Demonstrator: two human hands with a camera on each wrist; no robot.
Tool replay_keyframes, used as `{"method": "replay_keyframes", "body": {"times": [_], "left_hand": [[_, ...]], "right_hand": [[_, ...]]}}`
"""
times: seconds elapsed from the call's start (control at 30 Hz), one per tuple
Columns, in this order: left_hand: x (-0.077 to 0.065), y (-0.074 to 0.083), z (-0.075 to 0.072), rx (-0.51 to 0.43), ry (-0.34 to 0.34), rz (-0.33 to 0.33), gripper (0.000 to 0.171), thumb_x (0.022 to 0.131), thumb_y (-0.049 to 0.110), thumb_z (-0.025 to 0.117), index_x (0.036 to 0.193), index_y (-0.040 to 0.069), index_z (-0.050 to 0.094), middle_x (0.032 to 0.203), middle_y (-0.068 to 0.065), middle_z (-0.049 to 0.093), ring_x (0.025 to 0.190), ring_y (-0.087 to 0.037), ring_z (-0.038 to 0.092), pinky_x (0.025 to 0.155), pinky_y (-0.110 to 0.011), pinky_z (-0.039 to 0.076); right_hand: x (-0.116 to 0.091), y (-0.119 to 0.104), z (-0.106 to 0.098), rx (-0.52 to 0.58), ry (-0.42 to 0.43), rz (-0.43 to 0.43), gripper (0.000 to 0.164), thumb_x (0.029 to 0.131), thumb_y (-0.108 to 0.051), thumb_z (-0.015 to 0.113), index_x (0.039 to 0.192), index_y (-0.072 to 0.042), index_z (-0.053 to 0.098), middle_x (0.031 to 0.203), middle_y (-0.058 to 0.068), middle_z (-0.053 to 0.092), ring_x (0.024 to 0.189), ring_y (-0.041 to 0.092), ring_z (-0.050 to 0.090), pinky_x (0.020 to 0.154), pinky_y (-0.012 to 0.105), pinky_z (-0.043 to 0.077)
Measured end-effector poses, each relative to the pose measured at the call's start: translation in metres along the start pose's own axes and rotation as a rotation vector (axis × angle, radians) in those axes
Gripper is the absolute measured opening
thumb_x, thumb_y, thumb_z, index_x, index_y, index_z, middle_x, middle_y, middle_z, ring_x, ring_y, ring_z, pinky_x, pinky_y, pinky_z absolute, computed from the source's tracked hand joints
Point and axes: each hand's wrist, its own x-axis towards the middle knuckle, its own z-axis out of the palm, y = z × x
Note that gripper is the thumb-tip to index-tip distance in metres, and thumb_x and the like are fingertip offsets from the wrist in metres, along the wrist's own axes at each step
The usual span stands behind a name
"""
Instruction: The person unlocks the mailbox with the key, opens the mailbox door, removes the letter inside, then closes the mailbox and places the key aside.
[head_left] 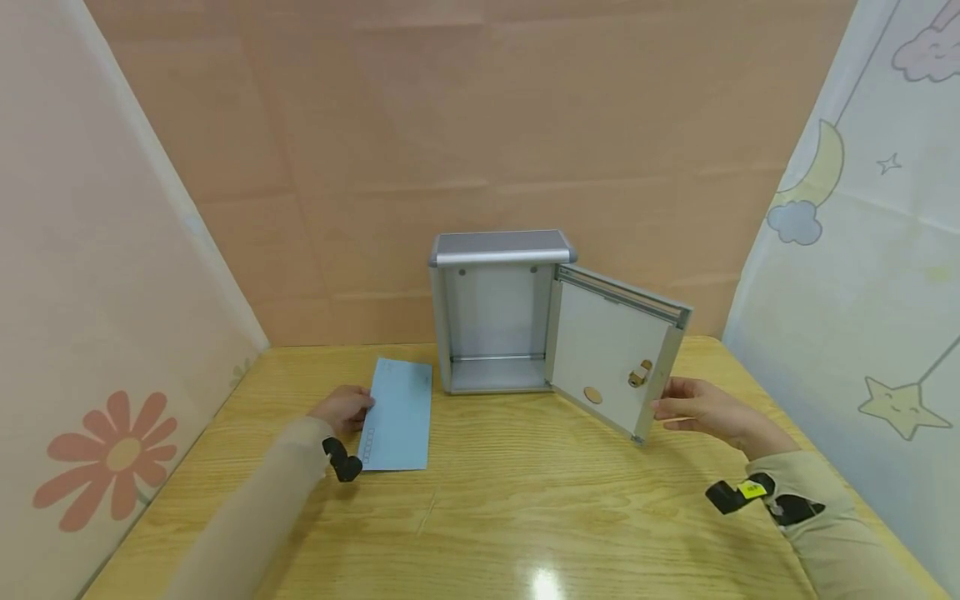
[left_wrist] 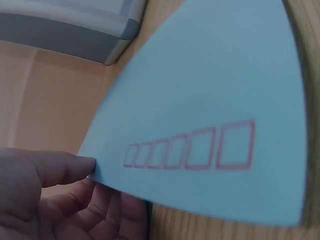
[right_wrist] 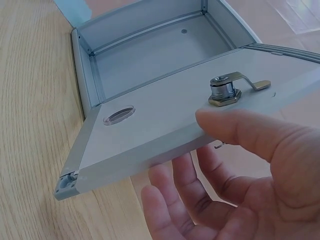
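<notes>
My left hand point(head_left: 343, 408) pinches a light blue envelope point(head_left: 397, 417) by its left edge, left of a metal mailbox point(head_left: 502, 249). In the left wrist view the thumb lies on the face of the envelope point(left_wrist: 215, 75), beside a row of small red postcode boxes point(left_wrist: 200, 147). The mailbox door point(head_left: 600, 342) stands swung out to the right. My right hand point(head_left: 705, 408) holds its free edge, the thumb on the inner face and the fingers behind. Close to that thumb is a cam lock point(right_wrist: 224, 92). The mailbox interior shows with nothing in it.
A light wooden table point(head_left: 480, 517) bears the mailbox near its back edge. Behind it hangs a peach-coloured backdrop point(head_left: 375, 167). Printed white sheets flank both sides, a flower point(head_left: 123, 454) on the left and a star point(head_left: 903, 407) on the right.
</notes>
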Motion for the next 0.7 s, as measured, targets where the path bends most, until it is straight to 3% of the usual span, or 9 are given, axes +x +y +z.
{"method": "replay_keyframes", "body": {"times": [0.13,0.23,0.37,0.53,0.7], "left_hand": [[0.005,0.003,0.003,0.216,0.065,0.018,0.014,0.093,0.006,0.051,0.092,-0.003,0.062,0.079,-0.007,0.056,0.072,-0.018,0.053,0.063,-0.028,0.05],[0.008,0.004,0.007,0.402,0.107,0.032,0.019,0.089,0.007,0.052,0.074,0.001,0.061,0.068,-0.006,0.056,0.062,-0.017,0.053,0.055,-0.027,0.047],[0.009,0.006,0.012,0.596,0.15,0.054,0.021,0.088,0.01,0.055,0.068,0.003,0.059,0.061,-0.005,0.054,0.056,-0.017,0.05,0.051,-0.026,0.041],[0.008,0.007,0.015,0.716,0.195,0.073,0.019,0.09,0.015,0.059,0.078,0.001,0.064,0.063,-0.005,0.052,0.059,-0.019,0.049,0.051,-0.027,0.038],[0.004,0.009,0.016,0.777,0.196,0.1,0.02,0.089,0.014,0.059,0.074,0.001,0.062,0.06,-0.004,0.05,0.055,-0.017,0.046,0.049,-0.026,0.036]], "right_hand": [[0.001,0.0,0.0,0.0,-0.004,-0.002,0.054,0.1,-0.019,0.052,0.135,0.016,0.03,0.122,0.016,0.053,0.102,0.012,0.058,0.091,0.036,0.052],[0.001,0.001,0.0,0.001,-0.003,-0.001,0.054,0.1,-0.018,0.052,0.136,0.016,0.029,0.125,0.021,0.051,0.104,0.014,0.058,0.091,0.036,0.052],[0.001,0.001,0.0,0.003,0.002,0.006,0.053,0.101,-0.017,0.051,0.136,0.016,0.029,0.127,0.023,0.05,0.106,0.016,0.057,0.091,0.037,0.052],[0.001,0.001,0.0,0.005,0.001,0.011,0.052,0.1,-0.018,0.052,0.135,0.015,0.031,0.125,0.02,0.051,0.105,0.015,0.057,0.091,0.037,0.052],[0.002,0.0,0.0,-0.001,-0.005,0.002,0.055,0.1,-0.019,0.053,0.135,0.016,0.03,0.125,0.019,0.052,0.104,0.013,0.058,0.09,0.035,0.052]]}}
